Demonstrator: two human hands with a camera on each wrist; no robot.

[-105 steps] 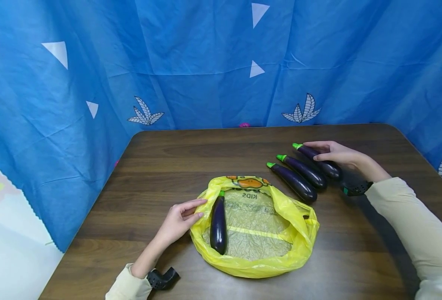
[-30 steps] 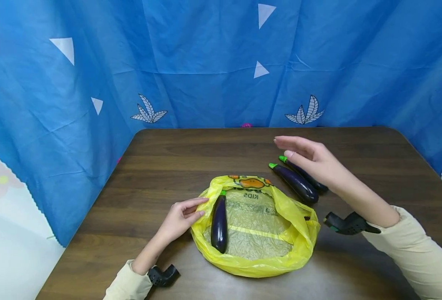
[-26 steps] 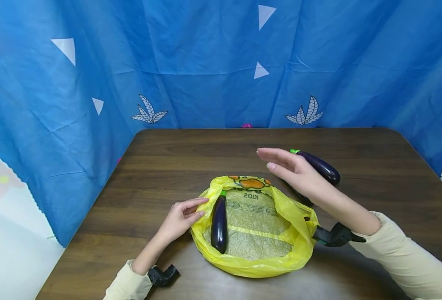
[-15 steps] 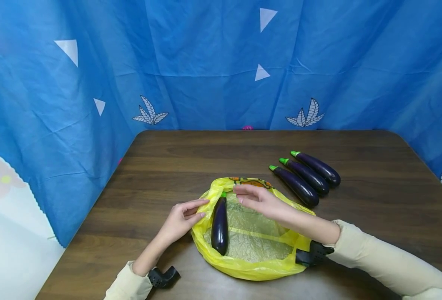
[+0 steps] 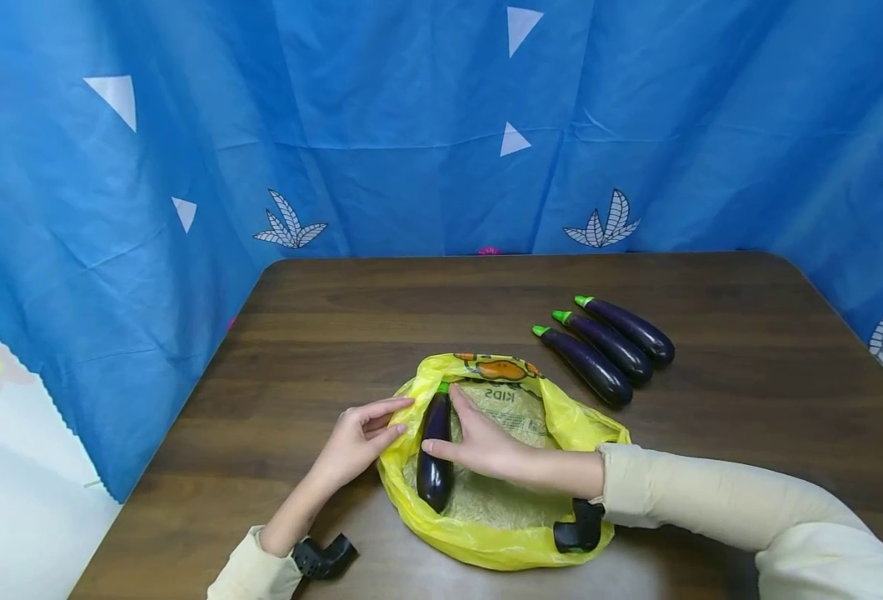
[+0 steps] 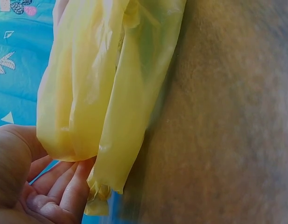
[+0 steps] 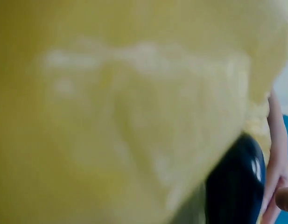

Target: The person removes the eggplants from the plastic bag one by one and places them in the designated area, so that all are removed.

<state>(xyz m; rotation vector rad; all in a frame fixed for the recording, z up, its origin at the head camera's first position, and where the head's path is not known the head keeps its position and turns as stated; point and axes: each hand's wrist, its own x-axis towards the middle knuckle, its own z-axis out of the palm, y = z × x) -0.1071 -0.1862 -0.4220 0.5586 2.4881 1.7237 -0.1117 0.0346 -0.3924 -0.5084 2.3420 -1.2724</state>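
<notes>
A yellow plastic bag (image 5: 501,550) lies with its mouth spread wide on the table. Inside it, along the left wall, is a dark purple eggplant (image 5: 432,479) with a green stem end. My left hand (image 5: 359,437) pinches the bag's left rim; the left wrist view has the yellow film (image 6: 87,93) between thumb and fingers. My right hand (image 5: 486,442) reaches into the bag from the right. Its fingers are extended near the eggplant's stem, and the thumb tip overlaps the eggplant's body. Bag film blocks most of the right wrist view, where the eggplant (image 7: 237,182) shows partly.
Three more eggplants lie side by side behind the bag to the right: a near one (image 5: 587,367), a middle one (image 5: 612,348) and a far one (image 5: 631,329). They rest on a brown wooden table (image 5: 321,333). A blue curtain (image 5: 411,183) hangs behind it.
My right hand has moved left and down, from above the three eggplants into the bag beside the eggplant there. My left hand stays at the bag's rim.
</notes>
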